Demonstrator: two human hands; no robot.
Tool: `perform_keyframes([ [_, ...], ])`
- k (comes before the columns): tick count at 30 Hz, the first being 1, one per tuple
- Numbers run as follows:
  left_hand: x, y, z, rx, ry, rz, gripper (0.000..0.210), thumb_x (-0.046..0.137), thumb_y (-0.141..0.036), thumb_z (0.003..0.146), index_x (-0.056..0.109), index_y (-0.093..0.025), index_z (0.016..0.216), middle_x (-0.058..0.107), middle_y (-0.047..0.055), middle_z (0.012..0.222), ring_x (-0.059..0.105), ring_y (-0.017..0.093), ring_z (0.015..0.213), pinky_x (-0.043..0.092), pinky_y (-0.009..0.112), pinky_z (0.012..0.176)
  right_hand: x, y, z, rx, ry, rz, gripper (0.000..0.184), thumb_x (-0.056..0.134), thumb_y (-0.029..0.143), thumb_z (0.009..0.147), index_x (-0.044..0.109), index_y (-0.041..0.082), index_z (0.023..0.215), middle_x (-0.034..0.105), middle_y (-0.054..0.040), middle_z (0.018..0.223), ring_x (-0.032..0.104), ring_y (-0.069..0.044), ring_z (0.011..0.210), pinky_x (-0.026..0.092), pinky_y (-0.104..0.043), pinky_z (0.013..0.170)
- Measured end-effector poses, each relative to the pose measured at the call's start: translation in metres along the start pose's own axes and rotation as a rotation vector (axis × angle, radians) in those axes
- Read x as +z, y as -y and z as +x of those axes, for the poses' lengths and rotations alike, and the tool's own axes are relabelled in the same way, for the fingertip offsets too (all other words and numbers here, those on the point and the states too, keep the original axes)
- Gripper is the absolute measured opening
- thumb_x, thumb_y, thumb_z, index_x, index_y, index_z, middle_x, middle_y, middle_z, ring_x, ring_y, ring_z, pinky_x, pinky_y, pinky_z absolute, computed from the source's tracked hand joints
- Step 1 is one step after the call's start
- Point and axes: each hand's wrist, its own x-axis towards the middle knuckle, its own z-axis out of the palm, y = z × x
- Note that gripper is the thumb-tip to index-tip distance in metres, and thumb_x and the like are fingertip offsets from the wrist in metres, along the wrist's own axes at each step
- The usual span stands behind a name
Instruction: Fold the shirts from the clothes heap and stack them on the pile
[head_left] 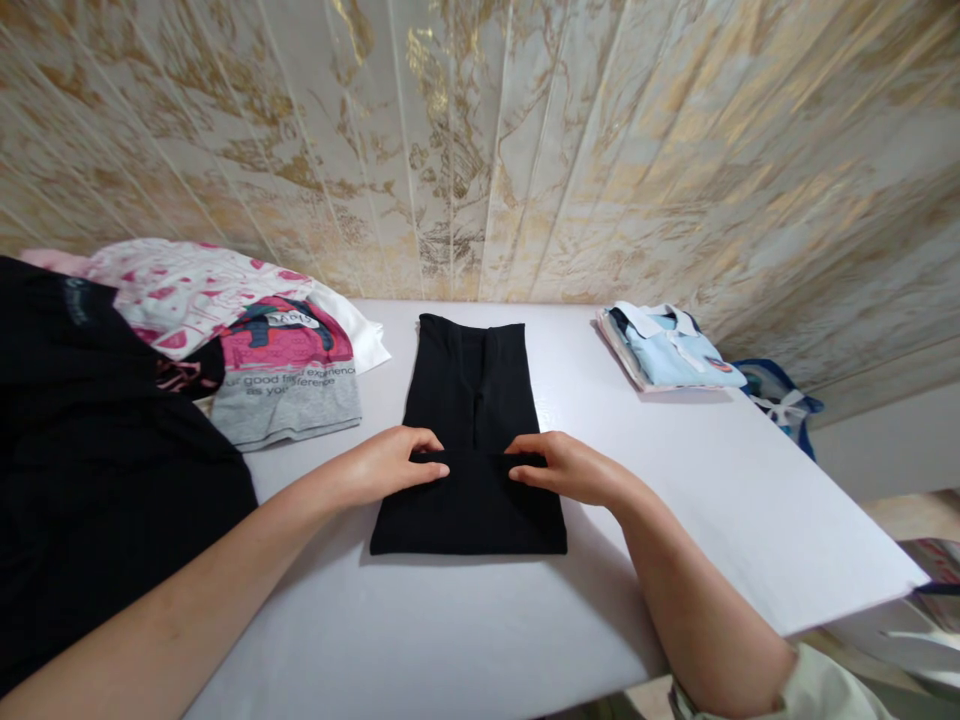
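A pair of black pants (472, 385) lies flat in the middle of the white table, its waistband toward the wall. The lower part is doubled over toward the waist, making a straight fold along the near side. My left hand (401, 465) pinches the left part of the folded-over edge between thumb and fingers. On the right part of that same edge, my right hand (559, 465) has a matching pinch. Cloth hides the inner layers of the fold.
Unfolded clothes pile up at the left: a large black garment (97, 470), a pink-and-white printed one (180, 290) and a grey shirt (292, 405). A stack of folded clothes with a light blue collared shirt (667, 350) sits back right. Beyond the table's right edge is a blue-trimmed bag (784, 400).
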Motion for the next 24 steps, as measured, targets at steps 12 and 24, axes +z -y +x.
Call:
perform_keyframes([
  [12,0.01,-0.007,-0.021,0.089,0.217,0.264,0.024,0.059,-0.045,0.076,0.063,-0.022,0.074,0.062,-0.002,0.071,0.056,0.016,0.063,0.037,0.025,0.055,0.0,0.01,-0.011,-0.02,0.332,-0.007,0.018,0.058,0.034,0.084,0.063,0.019,0.076,0.048,0.0052,0.06,0.038,-0.009,0.054,0.03,-0.022,0.049],
  [24,-0.025,0.025,0.048,0.176,-0.481,0.595,0.034,0.047,-0.032,0.088,0.059,-0.022,0.118,0.055,0.009,0.121,0.051,0.027,0.112,0.04,0.041,0.096,-0.003,-0.021,0.042,0.148,-0.422,-0.536,0.037,0.05,0.025,0.09,0.058,0.025,0.126,0.055,-0.0108,0.119,0.054,-0.025,0.106,0.044,-0.036,0.086],
])
